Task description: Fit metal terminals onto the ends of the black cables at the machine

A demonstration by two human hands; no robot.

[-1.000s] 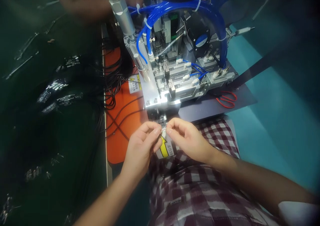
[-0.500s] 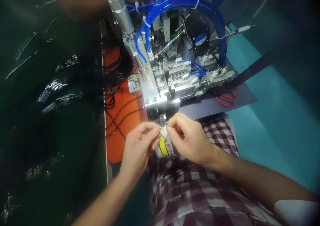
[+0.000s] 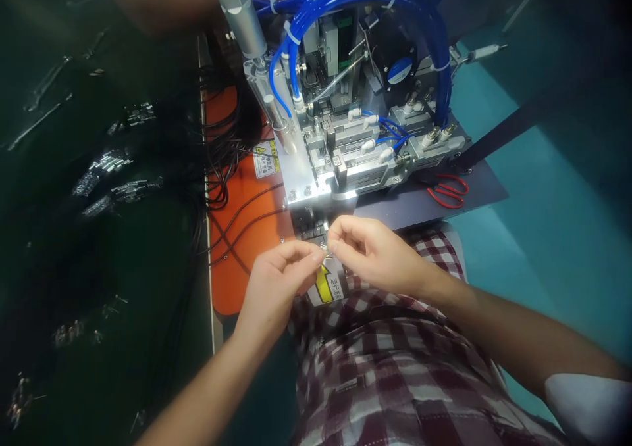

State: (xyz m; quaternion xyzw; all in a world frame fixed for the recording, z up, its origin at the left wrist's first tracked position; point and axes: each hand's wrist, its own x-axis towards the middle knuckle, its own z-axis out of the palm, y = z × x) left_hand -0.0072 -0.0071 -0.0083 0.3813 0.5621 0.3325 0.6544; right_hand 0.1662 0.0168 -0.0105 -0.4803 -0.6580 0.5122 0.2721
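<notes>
left hand [image 3: 276, 287] and right hand [image 3: 368, 252] pinched on small metal part [image 3: 326, 256] | shifted slightly toward machine [image 3: 345, 137] front edge; grip unchanged; part kept at fixture mouth

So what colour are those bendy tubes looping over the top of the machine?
The tubes are bright blue, held with white ties, seen clearly in the head view.

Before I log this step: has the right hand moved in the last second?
Yes. The right hand has crept up toward the machine's metal block.
</notes>
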